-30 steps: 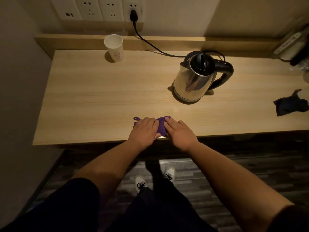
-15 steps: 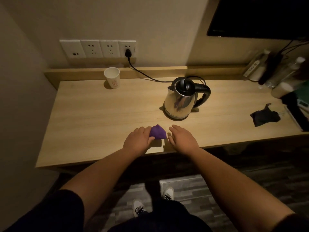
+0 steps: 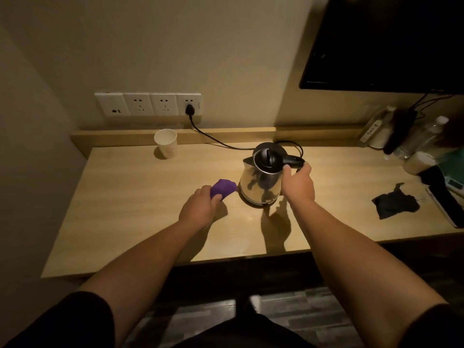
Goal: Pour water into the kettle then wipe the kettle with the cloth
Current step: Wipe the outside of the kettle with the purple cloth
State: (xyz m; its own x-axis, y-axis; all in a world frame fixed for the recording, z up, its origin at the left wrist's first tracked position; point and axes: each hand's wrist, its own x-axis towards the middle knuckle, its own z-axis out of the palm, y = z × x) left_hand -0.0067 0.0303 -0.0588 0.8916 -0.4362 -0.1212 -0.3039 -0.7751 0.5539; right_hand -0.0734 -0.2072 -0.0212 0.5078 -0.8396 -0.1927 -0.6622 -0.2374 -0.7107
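Observation:
A steel kettle [image 3: 258, 184] with a black lid and handle stands on the wooden desk [image 3: 130, 202], lid closed, tilted slightly off its black base behind it. My right hand [image 3: 298, 183] grips the black handle at the kettle's right side. My left hand [image 3: 200, 209] holds a bunched purple cloth [image 3: 223, 188] just left of the kettle's body, close to it; whether it touches the steel is unclear. A white paper cup [image 3: 166, 143] stands upright at the back left of the desk.
A black cord [image 3: 213, 140] runs from the wall socket [image 3: 189, 109] to the kettle base. A dark crumpled cloth [image 3: 394, 203] lies at the right. Bottles, a remote and other items crowd the far right corner under a wall screen [image 3: 386, 43].
My hands left the desk's front edge. The left hand picked up the purple cloth and carried it toward the kettle; the right hand reached out and took the kettle handle. The camera tilted up.

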